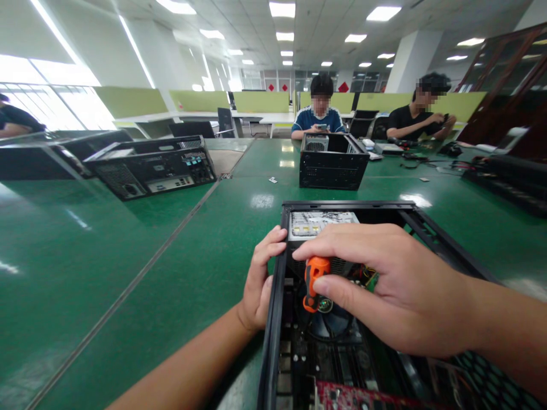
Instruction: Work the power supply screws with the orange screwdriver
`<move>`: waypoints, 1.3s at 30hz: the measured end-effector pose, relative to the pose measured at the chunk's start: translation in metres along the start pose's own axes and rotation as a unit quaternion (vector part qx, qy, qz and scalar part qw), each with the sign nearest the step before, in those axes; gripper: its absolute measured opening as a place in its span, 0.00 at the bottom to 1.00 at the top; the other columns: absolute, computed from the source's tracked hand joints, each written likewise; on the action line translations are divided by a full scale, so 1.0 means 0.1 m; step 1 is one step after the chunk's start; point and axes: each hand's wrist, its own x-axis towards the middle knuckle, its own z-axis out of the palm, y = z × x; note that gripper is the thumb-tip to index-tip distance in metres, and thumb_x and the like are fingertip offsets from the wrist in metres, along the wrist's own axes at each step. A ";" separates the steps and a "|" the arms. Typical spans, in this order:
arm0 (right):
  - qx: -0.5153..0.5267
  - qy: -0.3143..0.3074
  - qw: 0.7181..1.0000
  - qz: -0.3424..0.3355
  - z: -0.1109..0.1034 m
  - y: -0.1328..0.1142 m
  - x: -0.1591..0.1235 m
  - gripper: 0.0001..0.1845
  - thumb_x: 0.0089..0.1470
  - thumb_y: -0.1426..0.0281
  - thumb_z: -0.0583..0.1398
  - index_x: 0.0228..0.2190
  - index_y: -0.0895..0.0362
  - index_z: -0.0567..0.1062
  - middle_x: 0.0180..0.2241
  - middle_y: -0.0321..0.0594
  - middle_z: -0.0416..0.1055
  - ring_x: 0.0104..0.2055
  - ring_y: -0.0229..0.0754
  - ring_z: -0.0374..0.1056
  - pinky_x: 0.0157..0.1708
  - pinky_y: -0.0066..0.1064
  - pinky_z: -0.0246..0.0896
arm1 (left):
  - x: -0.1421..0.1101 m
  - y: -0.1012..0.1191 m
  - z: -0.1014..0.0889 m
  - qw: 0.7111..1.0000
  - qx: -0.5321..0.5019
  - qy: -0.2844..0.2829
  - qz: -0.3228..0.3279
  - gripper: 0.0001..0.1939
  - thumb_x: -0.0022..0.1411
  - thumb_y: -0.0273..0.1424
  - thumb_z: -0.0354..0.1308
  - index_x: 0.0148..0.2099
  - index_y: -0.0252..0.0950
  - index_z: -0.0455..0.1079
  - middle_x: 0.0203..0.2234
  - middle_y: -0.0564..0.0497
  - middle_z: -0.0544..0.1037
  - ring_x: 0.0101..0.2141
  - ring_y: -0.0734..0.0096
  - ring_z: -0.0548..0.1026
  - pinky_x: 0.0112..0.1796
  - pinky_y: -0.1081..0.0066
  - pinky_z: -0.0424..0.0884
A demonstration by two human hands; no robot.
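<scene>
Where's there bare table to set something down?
Widest: green table left of the left hand, before the ported case. Another lies right of the open case. Crowded: around the far grey box, and inside the open case under the right hand and screwdriver.

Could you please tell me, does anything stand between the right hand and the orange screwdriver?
Nothing visible does: the right hand holds the orange screwdriver directly. The computer case beneath is open on top; what lies at the screwdriver's tip is unclear.

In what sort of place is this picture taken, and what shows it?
Probably an open-plan office, perhaps used as a computer workshop: yellow-green partitions stand beyond a green table, which bears an opened computer case.
</scene>
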 end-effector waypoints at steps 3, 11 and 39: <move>0.001 -0.004 1.000 -0.009 0.01 0.01 0.00 0.05 0.77 0.73 0.71 0.47 0.53 0.90 0.46 0.43 0.97 0.46 0.48 0.93 0.53 0.35 0.88 | 0.00 0.00 0.00 1.000 -0.004 -0.001 -0.001 0.28 0.93 0.46 0.61 0.87 0.54 0.74 0.82 0.44 0.84 0.85 0.44 0.80 0.84 0.38 0.79; 0.042 -0.022 0.999 0.009 0.05 0.04 -0.01 0.09 0.75 0.64 0.79 0.41 0.50 0.87 0.38 0.34 0.94 0.34 0.42 0.85 0.44 0.32 0.83 | -0.04 -0.03 0.01 1.000 -0.012 0.014 -0.017 0.27 0.93 0.51 0.61 0.84 0.52 0.77 0.80 0.44 0.86 0.82 0.39 0.82 0.82 0.35 0.81; -0.017 -0.072 0.996 0.057 0.04 0.13 -0.06 0.21 0.83 0.67 0.66 0.70 0.53 0.89 0.67 0.51 0.94 0.67 0.57 0.93 0.68 0.47 0.87 | -0.13 -0.20 -0.06 1.000 0.015 0.026 0.007 0.26 0.93 0.46 0.60 0.85 0.55 0.76 0.81 0.48 0.84 0.81 0.43 0.84 0.86 0.36 0.80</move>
